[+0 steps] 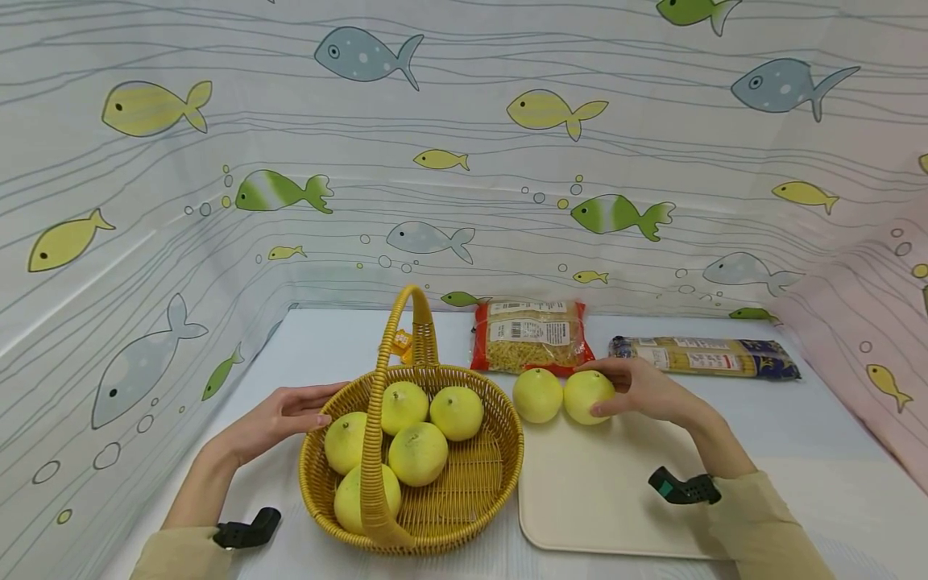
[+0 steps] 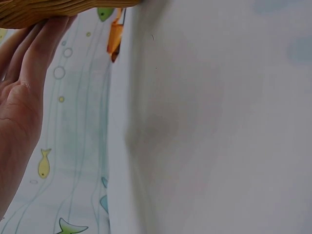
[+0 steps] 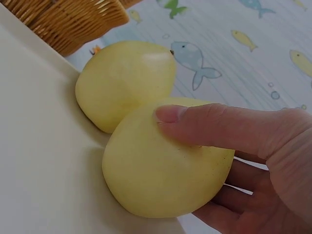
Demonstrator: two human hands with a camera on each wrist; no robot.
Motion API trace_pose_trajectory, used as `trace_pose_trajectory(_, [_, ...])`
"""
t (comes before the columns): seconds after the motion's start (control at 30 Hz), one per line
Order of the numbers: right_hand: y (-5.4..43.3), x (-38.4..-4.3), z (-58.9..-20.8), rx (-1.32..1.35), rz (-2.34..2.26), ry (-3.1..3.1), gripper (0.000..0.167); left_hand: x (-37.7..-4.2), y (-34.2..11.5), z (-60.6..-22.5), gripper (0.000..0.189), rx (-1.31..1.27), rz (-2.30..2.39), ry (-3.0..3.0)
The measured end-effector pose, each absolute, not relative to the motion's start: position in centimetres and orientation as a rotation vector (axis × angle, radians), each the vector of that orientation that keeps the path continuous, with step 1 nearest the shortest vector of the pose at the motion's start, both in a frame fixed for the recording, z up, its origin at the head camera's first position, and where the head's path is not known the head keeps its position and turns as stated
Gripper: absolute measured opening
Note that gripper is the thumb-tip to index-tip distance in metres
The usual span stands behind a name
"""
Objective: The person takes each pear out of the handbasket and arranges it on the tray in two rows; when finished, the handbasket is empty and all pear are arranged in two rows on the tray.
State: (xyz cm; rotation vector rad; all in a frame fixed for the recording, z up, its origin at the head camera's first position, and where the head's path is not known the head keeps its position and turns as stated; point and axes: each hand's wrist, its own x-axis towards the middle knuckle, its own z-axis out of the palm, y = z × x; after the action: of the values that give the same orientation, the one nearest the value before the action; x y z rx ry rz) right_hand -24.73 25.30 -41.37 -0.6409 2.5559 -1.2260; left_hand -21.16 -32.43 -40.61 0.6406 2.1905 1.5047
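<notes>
My right hand grips a pale yellow pomelo at the far edge of the cream tray, thumb on its near side and fingers around the far side. Against it on the left sits a second pomelo. A woven yellow-brown basket with a tall arched handle stands left of the tray. Several pomelos lie inside it, mostly toward its left and back. With fingers nearly straight, my left hand touches the basket's left rim; the left wrist view shows its fingertips under the rim.
Behind the tray lies a red-edged bag of short pasta. Right of that is a long dark-blue pack of spaghetti. A small orange packet shows behind the basket handle. Fish-printed sheeting walls the table on three sides.
</notes>
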Motion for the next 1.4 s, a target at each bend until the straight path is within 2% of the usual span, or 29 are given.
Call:
trace_pose_trajectory(0.3, [25.2,-24.6,-41.1,-0.651,-1.206,2.574,0.06,-21.2,-32.4,-40.6,0.055,0.639,1.502,2.193])
trace_pose_trajectory(0.8, [24.5,-23.4,-38.0,-0.59,-1.424,2.651,0.059,-21.1,-32.2,-40.4,0.053,0.656,1.482,2.211])
trace_pose_trajectory(1.4, [19.9,-21.1,-36.5,-0.695,-1.558,2.708,0.056,-21.2,-32.3,-40.6,0.053,0.661,1.481,2.209])
